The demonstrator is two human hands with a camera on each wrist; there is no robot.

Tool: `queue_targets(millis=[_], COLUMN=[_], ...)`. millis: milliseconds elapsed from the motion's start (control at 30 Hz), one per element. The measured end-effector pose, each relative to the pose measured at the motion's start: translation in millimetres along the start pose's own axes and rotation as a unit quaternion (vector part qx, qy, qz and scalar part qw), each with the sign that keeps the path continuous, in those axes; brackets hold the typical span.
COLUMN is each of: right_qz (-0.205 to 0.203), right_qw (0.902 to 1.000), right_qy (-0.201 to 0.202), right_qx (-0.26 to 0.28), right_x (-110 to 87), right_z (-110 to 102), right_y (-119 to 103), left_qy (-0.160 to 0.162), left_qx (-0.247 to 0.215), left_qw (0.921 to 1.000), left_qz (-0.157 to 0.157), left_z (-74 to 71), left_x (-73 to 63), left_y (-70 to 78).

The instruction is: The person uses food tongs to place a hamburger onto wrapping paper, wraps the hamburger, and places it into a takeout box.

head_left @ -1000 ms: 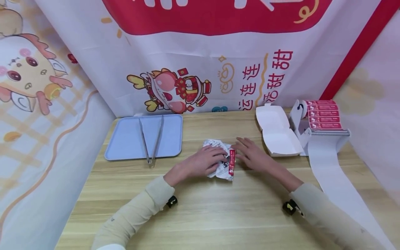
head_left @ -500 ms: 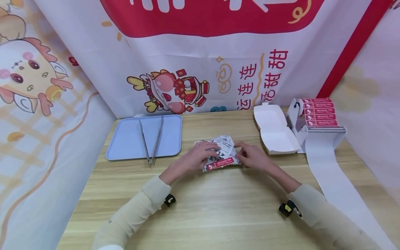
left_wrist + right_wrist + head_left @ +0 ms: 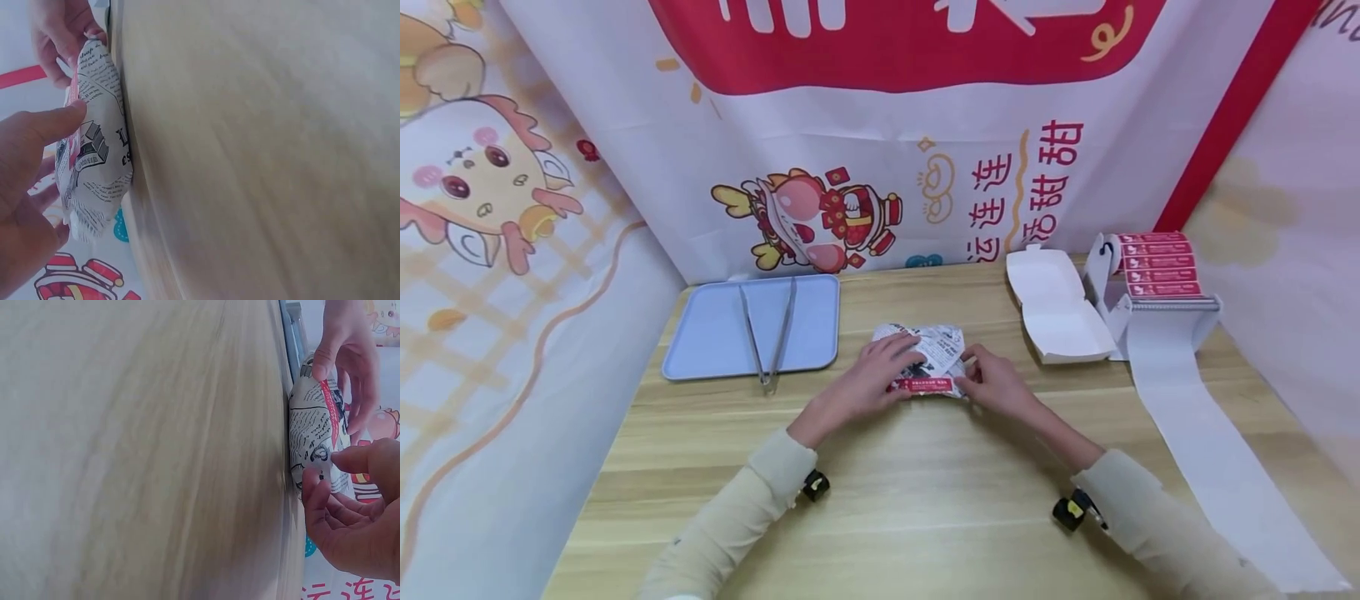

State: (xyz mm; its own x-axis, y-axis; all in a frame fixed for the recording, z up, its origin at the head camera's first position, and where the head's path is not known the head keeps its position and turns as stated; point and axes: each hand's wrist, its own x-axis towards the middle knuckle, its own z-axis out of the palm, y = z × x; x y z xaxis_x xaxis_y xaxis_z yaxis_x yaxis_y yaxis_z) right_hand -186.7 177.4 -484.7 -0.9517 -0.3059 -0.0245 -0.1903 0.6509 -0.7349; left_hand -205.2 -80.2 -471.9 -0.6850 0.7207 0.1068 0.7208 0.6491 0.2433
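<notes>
A packet wrapped in newspaper-print paper lies on the wooden table, with a red label strip stuck along its near side. My left hand holds its left part; in the left wrist view the thumb presses by the label and the fingers sit on the other side. At the packet's right end, my right hand pinches the paper between thumb and fingers, as the right wrist view shows with the curled hand. What is inside the wrapping is hidden.
A blue tray with metal tongs lying over its front edge is at the left. To the right stand an unfolded white box and a label dispenser, its backing strip trailing across the table. A printed cloth hangs behind.
The packet has turned, so its label went from upright to lying along the near side. The right hand moved from beside the paper to pinching its right end; the loose paper looks more compact.
</notes>
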Motion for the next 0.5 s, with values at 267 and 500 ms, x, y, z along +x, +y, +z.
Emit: queue_targets(millis=[267,500], right_qz=[0.009,0.006], right_qw=[0.9999,0.9997], right_qy=[0.003,0.001], right_qx=[0.006,0.025], right_x=[2.9,1.5], right_z=[3.4,-5.9], right_y=[1.8,2.5], left_qy=[-0.012,0.004], left_qx=[0.013,0.034], left_qw=[0.9998,0.9993], left_qz=[0.007,0.016], left_z=[2.9,3.3], left_x=[1.8,1.8], left_y=[-4.9,-2.3])
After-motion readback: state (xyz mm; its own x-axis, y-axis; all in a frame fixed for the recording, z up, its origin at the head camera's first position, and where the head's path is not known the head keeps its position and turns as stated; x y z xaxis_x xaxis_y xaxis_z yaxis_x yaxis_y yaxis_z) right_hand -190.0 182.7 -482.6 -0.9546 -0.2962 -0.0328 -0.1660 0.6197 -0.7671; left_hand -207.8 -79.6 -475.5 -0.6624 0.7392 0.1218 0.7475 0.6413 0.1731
